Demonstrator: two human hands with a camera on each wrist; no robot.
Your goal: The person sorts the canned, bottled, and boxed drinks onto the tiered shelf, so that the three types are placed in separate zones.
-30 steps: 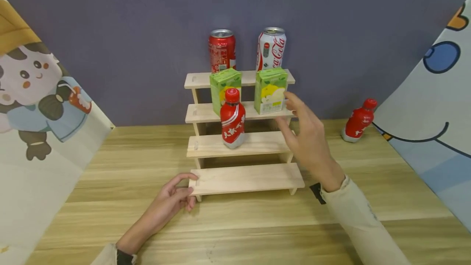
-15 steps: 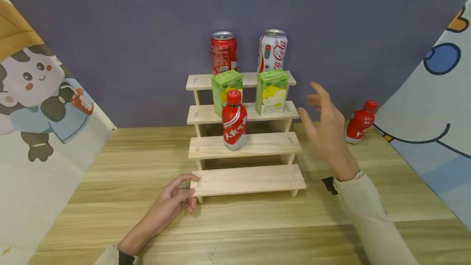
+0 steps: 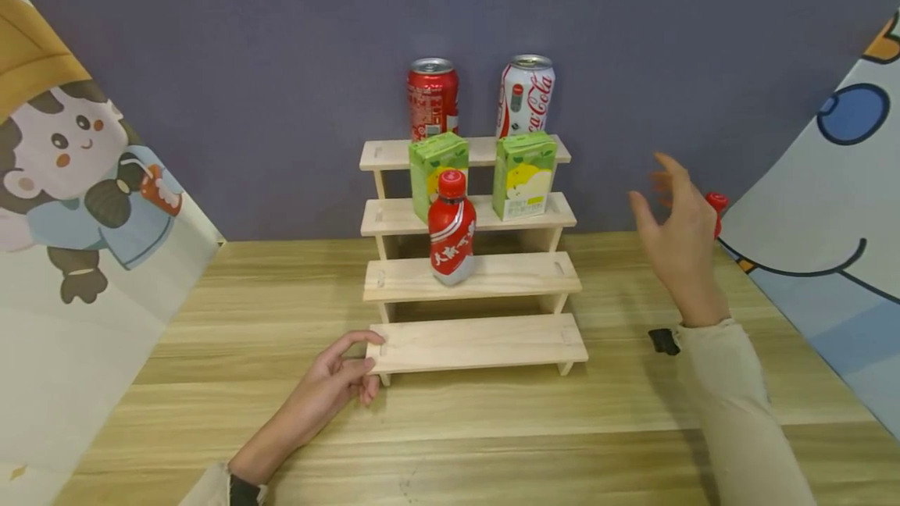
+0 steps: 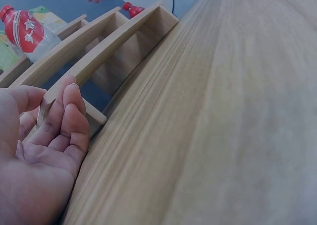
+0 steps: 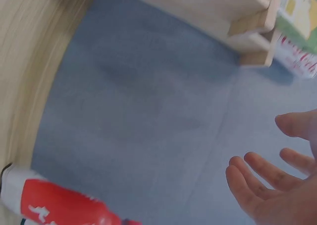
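Observation:
My left hand (image 3: 326, 381) grips the left end of the lowest step of a wooden tiered shelf (image 3: 478, 342). In the left wrist view its thumb and fingers (image 4: 72, 121) lie on either side of the board's end. My right hand (image 3: 678, 248) is in the air right of the shelf, fingers spread, holding nothing. Behind it stands a red-capped bottle (image 5: 59, 202), mostly covered in the head view. Another red bottle (image 3: 452, 233) stands on the second step from the bottom.
Two green juice cartons (image 3: 523, 178) stand on the third step. A red can (image 3: 432, 100) and a white cola can (image 3: 526, 96) stand on top, near the dark back wall (image 3: 302, 100). Printed panels (image 3: 830, 256) flank the wooden table (image 3: 450, 443).
My right hand has moved right, away from the right-hand carton, and now covers most of the bottle at the right. My left hand has stayed on the lowest step.

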